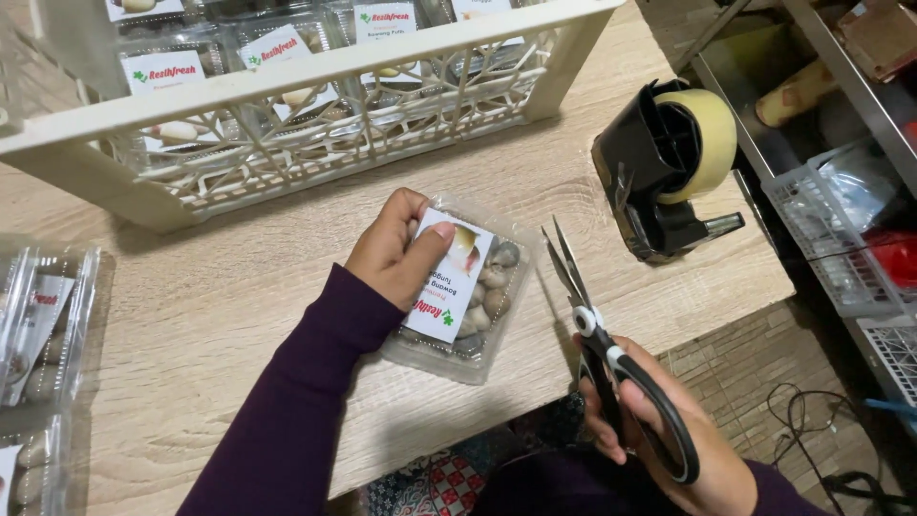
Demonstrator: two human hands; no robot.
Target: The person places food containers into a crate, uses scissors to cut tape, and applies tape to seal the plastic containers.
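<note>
Grip of the left hand [396,253] presses the pack [465,287] flat on the surface [239,287] while the right hand [659,435] grasps scissors [597,334], blades slightly parted beside it.

A dark purple long sleeve [287,401] is worn on the left arm, reaching to the wrist and fitting closely. The same purple cloth is seen at the right wrist [764,492]. Both hands are bare.
</note>
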